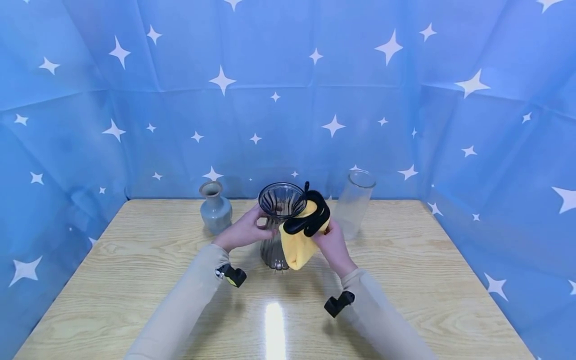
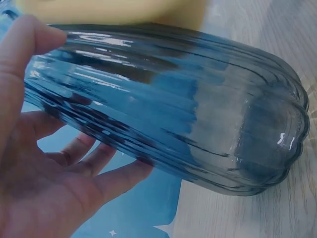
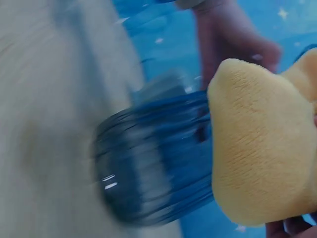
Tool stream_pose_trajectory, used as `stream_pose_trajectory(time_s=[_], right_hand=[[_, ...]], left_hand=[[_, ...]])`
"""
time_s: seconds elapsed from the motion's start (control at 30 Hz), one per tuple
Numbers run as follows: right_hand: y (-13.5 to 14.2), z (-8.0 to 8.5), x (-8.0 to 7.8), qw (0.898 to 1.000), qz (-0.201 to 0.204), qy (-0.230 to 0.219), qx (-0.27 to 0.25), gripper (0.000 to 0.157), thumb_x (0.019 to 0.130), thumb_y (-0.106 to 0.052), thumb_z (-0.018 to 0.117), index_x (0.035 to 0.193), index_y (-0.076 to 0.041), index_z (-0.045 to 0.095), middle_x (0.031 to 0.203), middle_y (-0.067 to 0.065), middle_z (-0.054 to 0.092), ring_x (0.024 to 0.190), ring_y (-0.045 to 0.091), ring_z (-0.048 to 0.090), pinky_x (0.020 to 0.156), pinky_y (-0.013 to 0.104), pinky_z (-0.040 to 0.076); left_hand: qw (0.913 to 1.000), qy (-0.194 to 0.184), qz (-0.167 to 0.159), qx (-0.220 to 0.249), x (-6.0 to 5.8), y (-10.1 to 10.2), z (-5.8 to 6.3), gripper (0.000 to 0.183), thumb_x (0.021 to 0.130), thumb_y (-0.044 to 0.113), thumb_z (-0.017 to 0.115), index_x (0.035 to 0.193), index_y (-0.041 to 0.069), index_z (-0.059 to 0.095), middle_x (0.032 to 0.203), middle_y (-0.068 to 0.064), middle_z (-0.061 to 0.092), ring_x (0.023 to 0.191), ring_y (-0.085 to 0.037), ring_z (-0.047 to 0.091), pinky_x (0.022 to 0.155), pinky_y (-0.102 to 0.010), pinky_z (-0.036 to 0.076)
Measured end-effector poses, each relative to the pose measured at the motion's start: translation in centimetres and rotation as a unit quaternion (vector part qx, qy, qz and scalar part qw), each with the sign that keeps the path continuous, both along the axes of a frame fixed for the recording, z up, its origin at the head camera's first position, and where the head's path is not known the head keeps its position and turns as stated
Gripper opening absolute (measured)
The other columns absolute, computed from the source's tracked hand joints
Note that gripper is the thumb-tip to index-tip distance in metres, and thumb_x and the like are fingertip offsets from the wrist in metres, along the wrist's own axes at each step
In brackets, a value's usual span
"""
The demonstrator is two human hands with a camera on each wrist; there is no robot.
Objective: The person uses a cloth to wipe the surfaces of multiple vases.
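My left hand grips a ribbed, smoky glass vase near its upper part. In the left wrist view the thumb lies on one side of the vase and the fingers on the other. I cannot tell whether its base touches the table. A yellow plush cloth with black trim is held in my right hand, close against the vase's right side and covering part of it. Up close in the right wrist view, the soft cloth hides most of that hand's fingers.
Behind my left hand stands a small blue-grey vase. A tall clear glass cylinder vase is at the back right, beyond my right hand. The wooden table backs onto a blue curtain with white stars.
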State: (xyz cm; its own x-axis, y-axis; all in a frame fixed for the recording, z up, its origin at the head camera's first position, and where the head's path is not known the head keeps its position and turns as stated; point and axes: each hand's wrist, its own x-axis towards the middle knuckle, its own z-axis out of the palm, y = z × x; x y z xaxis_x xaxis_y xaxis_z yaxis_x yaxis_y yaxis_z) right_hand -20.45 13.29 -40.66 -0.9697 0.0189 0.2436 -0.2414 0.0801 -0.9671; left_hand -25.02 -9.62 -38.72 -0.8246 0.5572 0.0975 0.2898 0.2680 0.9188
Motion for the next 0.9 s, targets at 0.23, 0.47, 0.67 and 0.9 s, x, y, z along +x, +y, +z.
stream_pose_trajectory(time_s=[0.23,0.47,0.67,0.9], right_hand=[[-0.2,1.2,-0.1,0.997,-0.002,0.046,-0.067,0.017,0.082,0.013,0.059,0.089,-0.003,0.06,0.079,-0.002,0.056,0.073,0.011,0.053,0.061,0.023,0.047],[0.0,1.1,-0.3,0.987,0.009,0.097,-0.126,0.027,0.084,0.008,0.064,0.088,-0.018,0.064,0.082,-0.005,0.061,0.076,0.008,0.054,0.065,0.022,0.048],[0.3,0.7,-0.8,0.995,0.018,0.093,0.016,0.014,0.085,0.01,0.063,0.084,-0.001,0.055,0.076,-0.003,0.052,0.069,0.012,0.049,0.06,0.025,0.042],[0.7,-0.8,-1.1,0.994,0.049,0.047,0.09,0.01,0.088,0.001,0.065,0.086,-0.001,0.056,0.079,0.005,0.054,0.068,0.017,0.049,0.058,0.029,0.041]], left_hand=[[0.9999,-0.002,-0.013,0.002,-0.2,-0.2,0.0,0.053,0.083,0.001,0.066,0.133,0.006,0.048,0.138,-0.011,0.044,0.127,-0.032,0.042,0.097,-0.04,0.047],[0.9999,0.008,-0.012,-0.001,-0.2,-0.3,0.0,0.054,0.078,-0.002,0.066,0.13,0.002,0.05,0.13,-0.013,0.053,0.124,-0.035,0.049,0.1,-0.039,0.045],[0.9994,-0.029,0.005,0.016,-0.1,-0.7,0.0,0.067,0.076,-0.004,0.067,0.139,0.003,0.044,0.135,-0.016,0.051,0.126,-0.033,0.049,0.097,-0.035,0.046],[0.9972,-0.06,0.0,0.045,0.2,-1.1,0.2,0.078,0.077,-0.008,0.066,0.147,0.009,0.035,0.142,-0.014,0.046,0.13,-0.029,0.044,0.097,-0.034,0.046]])
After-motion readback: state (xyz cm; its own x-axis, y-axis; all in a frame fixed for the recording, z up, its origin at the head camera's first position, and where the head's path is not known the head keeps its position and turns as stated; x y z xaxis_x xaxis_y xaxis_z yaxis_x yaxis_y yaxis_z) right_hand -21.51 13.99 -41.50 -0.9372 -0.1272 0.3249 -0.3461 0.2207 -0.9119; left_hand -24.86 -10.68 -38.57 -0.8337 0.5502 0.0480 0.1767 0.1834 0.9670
